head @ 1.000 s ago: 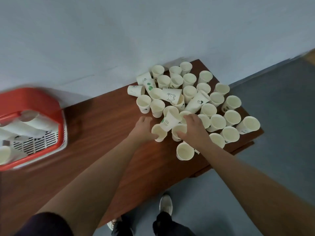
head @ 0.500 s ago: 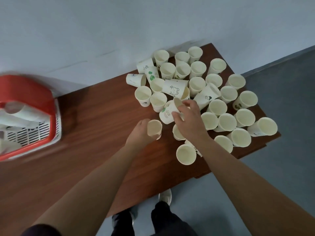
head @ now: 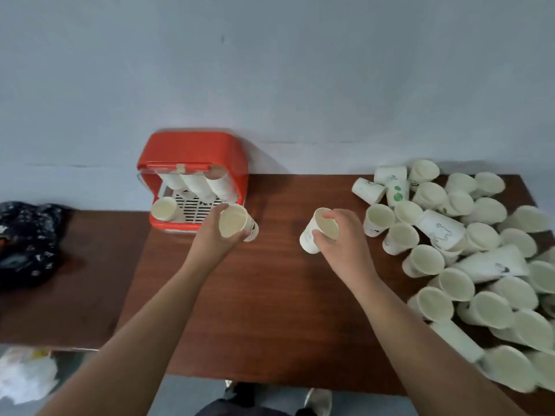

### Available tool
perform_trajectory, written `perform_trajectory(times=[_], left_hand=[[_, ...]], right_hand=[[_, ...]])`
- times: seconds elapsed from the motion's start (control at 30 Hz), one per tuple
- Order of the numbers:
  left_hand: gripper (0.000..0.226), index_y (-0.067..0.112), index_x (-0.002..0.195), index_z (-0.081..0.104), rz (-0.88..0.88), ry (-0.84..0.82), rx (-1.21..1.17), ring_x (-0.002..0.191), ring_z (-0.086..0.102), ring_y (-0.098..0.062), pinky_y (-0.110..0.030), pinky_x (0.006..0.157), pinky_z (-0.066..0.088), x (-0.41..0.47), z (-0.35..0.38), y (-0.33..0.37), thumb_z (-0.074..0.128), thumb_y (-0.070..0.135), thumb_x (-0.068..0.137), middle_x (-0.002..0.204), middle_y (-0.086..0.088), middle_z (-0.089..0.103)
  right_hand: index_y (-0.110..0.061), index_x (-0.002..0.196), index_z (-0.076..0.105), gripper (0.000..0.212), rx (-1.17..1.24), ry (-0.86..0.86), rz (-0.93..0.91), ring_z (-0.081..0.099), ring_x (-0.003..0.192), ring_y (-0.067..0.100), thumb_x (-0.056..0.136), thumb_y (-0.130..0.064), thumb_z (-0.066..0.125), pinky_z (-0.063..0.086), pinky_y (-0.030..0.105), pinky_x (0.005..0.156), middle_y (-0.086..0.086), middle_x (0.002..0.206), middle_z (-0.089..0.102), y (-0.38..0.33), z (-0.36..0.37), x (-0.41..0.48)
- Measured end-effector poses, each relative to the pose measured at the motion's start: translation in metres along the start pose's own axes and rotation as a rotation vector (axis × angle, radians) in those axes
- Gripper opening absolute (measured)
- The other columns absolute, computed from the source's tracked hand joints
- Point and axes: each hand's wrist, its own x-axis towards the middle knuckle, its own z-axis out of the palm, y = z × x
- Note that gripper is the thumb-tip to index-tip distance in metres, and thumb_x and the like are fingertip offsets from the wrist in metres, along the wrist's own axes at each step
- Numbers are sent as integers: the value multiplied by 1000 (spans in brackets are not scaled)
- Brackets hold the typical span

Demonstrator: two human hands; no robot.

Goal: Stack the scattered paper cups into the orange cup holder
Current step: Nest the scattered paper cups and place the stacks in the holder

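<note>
The orange cup holder [head: 192,151] stands against the wall at the table's back, with three slanted stacks of paper cups [head: 199,186] inside and one loose cup [head: 163,208] at its lower left. My left hand [head: 214,237] grips a paper cup [head: 235,222] just right of the holder's front. My right hand [head: 341,238] grips another paper cup [head: 318,231] above the middle of the table. Several scattered paper cups [head: 468,253] cover the right end of the table, some upright, some lying on their sides.
The brown wooden table [head: 270,310] runs to the grey wall. A lower tabletop at the left carries a dark patterned cloth [head: 27,241]. A white plastic bag [head: 24,376] lies on the floor at the lower left. My shoes [head: 318,400] show below the table's front edge.
Both hands lifted a cup each out of the pile and carried them left toward the holder. My head turned left, so the holder is now central and the pile sits at the right.
</note>
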Motion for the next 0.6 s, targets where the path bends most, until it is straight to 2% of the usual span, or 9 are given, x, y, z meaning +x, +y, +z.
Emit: perform_trajectory(times=[0.1, 0.23, 0.33, 0.4, 0.47, 0.6], left_hand=[[78, 23, 141, 42, -66, 100, -15, 127, 47, -19, -36, 103, 41, 11, -56, -42, 82, 44, 78, 141, -1, 48], [79, 24, 144, 40, -130, 155, -38, 117, 43, -12, -30, 97, 36, 43, -114, -92, 81, 40, 79, 141, -6, 41], [79, 22, 143, 41, -116, 174, -37, 116, 47, -15, -29, 93, 37, 76, -140, -125, 82, 40, 78, 140, -6, 43], [78, 21, 142, 42, -111, 161, -31, 111, 46, -14, -29, 91, 37, 98, -147, -144, 82, 40, 78, 137, -5, 44], [77, 22, 141, 43, -107, 125, 5, 114, 49, -18, -32, 92, 41, 117, -147, -161, 81, 42, 77, 134, -5, 46], [82, 24, 143, 41, -91, -24, 145, 121, 48, -29, -46, 96, 47, 141, -136, -190, 82, 44, 74, 125, -9, 50]], right_hand=[[-23, 127, 57, 48, 13, -60, -25, 50, 115, 12, 82, -19, 75, 42, 25, 95, -8, 125, 52, -48, 49, 14], [-24, 138, 46, 62, 11, -123, -17, 47, 121, 14, 83, -23, 75, 43, 29, 98, -4, 135, 48, -103, 116, 35], [-24, 138, 45, 63, 35, -135, -23, 46, 117, 8, 83, -21, 76, 45, 29, 100, -6, 134, 46, -139, 158, 50], [-26, 135, 45, 61, 49, -126, -46, 47, 117, 9, 82, -21, 76, 49, 36, 101, -7, 132, 46, -155, 184, 60], [-30, 136, 41, 63, 39, -134, -24, 46, 124, 10, 83, -25, 75, 50, 39, 102, -8, 136, 44, -167, 206, 68], [-29, 140, 39, 64, 15, -129, 1, 43, 128, 11, 86, -27, 74, 43, 28, 103, -6, 142, 38, -182, 237, 83]])
